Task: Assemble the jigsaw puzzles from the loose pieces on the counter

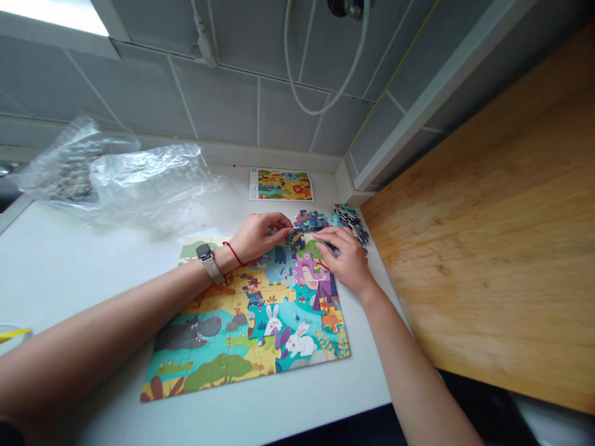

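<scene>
A colourful animal jigsaw puzzle (204,334) lies on the white table, with a hippo at its left and white rabbits near its front. My left hand (264,235), with a watch and a red string at the wrist, pinches a dark puzzle piece (295,239) over the puzzle's far edge. To the right of that piece, my right hand (343,253) is curled with its fingertips near the same edge; what lies under its fingers is hidden. Loose puzzle pieces (310,220) sit just beyond both hands, and more are heaped (348,217) at the back right.
A picture card (284,185) lies near the wall behind the loose pieces. Clear plastic bags (149,176) are at the back left, one with small pieces inside. A wooden panel (493,235) borders the table on the right. A white cable (320,111) hangs on the tiled wall.
</scene>
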Available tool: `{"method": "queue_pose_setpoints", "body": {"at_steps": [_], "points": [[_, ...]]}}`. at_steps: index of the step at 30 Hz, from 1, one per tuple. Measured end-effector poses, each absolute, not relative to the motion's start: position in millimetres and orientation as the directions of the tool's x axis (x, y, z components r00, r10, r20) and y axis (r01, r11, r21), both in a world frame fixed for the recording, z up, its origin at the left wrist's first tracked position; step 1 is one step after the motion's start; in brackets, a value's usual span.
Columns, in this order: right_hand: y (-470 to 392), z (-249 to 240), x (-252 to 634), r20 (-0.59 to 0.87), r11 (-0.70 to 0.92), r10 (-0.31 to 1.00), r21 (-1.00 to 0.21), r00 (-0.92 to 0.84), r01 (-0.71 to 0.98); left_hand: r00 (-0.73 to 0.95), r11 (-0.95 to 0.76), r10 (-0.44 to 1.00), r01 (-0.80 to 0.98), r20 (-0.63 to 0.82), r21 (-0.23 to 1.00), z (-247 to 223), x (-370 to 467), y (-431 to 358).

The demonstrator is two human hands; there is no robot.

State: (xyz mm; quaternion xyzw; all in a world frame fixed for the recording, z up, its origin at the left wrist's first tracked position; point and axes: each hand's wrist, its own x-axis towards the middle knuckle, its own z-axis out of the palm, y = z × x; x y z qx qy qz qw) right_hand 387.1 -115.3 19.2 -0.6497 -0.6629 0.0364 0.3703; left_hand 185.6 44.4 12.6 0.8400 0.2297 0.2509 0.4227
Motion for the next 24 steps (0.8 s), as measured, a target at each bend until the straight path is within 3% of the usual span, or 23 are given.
{"method": "queue_pose_setpoints", "body": {"at_steps": [8, 14, 24], "points": [[-117.2, 16.8, 394.4, 0.435, 0.067, 0.882, -0.496, 0.181, 0.866, 0.826, -0.667, 0.489, 0.147, 0.28, 0.73, 10.4, 185.2, 44.6], [-126.5, 20.4, 414.0, 0.359, -0.104, 0.895, -0.407, 0.263, 0.908, 0.813, -0.692, 0.49, 0.144, 0.314, 0.707, 6.4, 185.0, 45.1], [-129.8, 19.6, 412.2, 0.248, -0.236, 0.914, -0.322, 0.322, 0.917, 0.799, -0.73, 0.465, 0.102, 0.381, 0.676, 24.5, 174.6, 53.0]]}}
